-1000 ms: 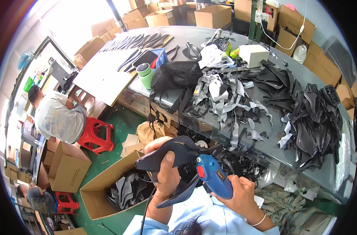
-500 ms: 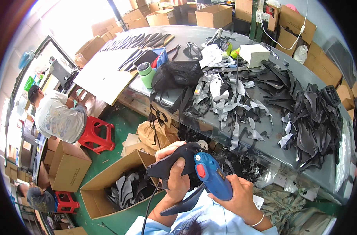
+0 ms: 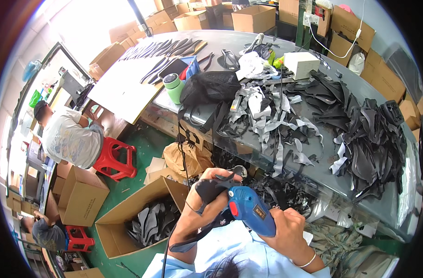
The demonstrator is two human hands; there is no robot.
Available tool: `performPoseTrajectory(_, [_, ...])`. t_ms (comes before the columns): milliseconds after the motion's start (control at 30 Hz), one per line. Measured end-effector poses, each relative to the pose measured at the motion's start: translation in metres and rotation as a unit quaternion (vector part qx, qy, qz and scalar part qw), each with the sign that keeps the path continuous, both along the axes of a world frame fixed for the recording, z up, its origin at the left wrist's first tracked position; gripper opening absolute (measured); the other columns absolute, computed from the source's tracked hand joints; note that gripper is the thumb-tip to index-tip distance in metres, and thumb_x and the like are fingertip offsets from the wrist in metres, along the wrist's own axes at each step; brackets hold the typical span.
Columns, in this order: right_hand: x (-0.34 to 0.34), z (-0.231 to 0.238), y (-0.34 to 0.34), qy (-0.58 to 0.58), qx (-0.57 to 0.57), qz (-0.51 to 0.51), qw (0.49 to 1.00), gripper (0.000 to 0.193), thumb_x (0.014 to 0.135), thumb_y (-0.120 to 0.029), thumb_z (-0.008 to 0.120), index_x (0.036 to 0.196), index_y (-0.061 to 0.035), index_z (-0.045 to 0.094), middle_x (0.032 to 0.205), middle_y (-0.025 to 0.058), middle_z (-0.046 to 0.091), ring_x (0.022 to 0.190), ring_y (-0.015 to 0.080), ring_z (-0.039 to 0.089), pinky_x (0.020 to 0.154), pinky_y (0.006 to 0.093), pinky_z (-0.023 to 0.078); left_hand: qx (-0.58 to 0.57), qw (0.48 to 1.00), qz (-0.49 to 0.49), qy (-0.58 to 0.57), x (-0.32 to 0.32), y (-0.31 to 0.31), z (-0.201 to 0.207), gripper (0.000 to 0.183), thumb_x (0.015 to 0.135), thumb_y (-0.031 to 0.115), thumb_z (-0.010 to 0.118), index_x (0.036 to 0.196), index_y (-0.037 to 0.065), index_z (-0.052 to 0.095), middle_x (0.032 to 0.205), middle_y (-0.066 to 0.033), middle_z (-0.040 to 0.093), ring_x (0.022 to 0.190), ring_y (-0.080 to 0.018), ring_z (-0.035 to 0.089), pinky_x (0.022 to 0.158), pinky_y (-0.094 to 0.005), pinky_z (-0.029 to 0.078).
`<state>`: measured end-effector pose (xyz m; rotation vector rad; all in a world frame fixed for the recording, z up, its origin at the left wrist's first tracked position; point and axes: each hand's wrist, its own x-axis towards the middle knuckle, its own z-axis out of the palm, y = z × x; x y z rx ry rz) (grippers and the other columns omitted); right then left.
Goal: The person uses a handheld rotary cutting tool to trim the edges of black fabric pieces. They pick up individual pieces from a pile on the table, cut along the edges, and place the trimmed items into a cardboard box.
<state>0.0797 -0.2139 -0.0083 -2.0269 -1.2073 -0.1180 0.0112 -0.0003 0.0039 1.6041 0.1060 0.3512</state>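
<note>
The right hand [image 3: 288,231] is gripping one blue handheld tool [image 3: 252,211] with a red button; its working end is hidden. The left hand [image 3: 203,209] is closing on one black piece [image 3: 209,190], which is sitting directly against the tool's head, looking matte, thin and curved. A dark flap [image 3: 181,247] is showing at the left wrist; whether it belongs to the piece cannot be told. Beyond, one open cardboard box [image 3: 107,236] is holding similar pieces, overlapping past counting. On the grey table [image 3: 308,180], a black heap [image 3: 371,148] is lying right of tangled pale strips [image 3: 260,109]. Two people are sitting farther left, faces indistinct, on two red stools [image 3: 116,160].
</note>
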Motion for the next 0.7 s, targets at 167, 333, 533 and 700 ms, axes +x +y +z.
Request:
performPoseTrajectory(167, [-0.003, 0.005, 0.004, 0.029, 0.02, 0.025, 0.999, 0.038, 0.065, -0.018, 0.079, 0.089, -0.0018, 0.055, 0.059, 0.0056, 0.058, 0.048, 0.0209, 0.057, 0.054, 0.031, 0.044, 0.053, 0.996, -0.059, -0.034, 0.002, 0.0, -0.002, 0.043, 0.076, -0.008, 0.051, 0.117, 0.001, 0.046, 0.102, -0.014, 0.062, 0.092, -0.0236, 0.06, 0.083, -0.0325, 0.046])
performPoseTrajectory(333, [0.005, 0.006, 0.002, 0.009, 0.037, -0.014, 0.999, 0.042, 0.063, -0.018, 0.08, 0.092, -0.0027, 0.054, 0.065, 0.0072, 0.06, 0.051, 0.0223, 0.059, 0.053, 0.0316, 0.044, 0.21, 0.957, -0.176, 0.092, 0.003, 0.012, -0.009, 0.042, 0.077, 0.003, 0.058, 0.116, 0.002, 0.043, 0.088, -0.0168, 0.061, 0.074, -0.0295, 0.059, 0.071, -0.0355, 0.046])
performPoseTrajectory(533, [0.03, 0.005, 0.011, 0.283, 0.082, -0.023, 0.955, 0.044, 0.066, -0.021, 0.08, 0.095, -0.0034, 0.051, 0.072, 0.0118, 0.062, 0.065, 0.0232, 0.064, 0.063, 0.0314, 0.052, -0.04, 0.927, -0.302, 0.217, 0.014, -0.03, -0.017, 0.064, 0.083, 0.014, 0.062, 0.137, 0.003, 0.031, 0.119, -0.0121, 0.053, 0.112, -0.0184, 0.047, 0.098, -0.031, 0.033])
performPoseTrajectory(700, [0.051, 0.005, -0.004, 0.341, 0.176, -0.116, 0.916, 0.043, 0.068, -0.014, 0.077, 0.101, -0.003, 0.051, 0.077, 0.0039, 0.06, 0.069, 0.0093, 0.057, 0.065, 0.0269, 0.048, -0.396, 0.851, -0.322, 0.126, 0.0, -0.029, -0.08, 0.054, 0.091, 0.032, 0.054, 0.132, 0.0, 0.037, 0.12, -0.0122, 0.05, 0.107, -0.0183, 0.053, 0.088, -0.0339, 0.044])
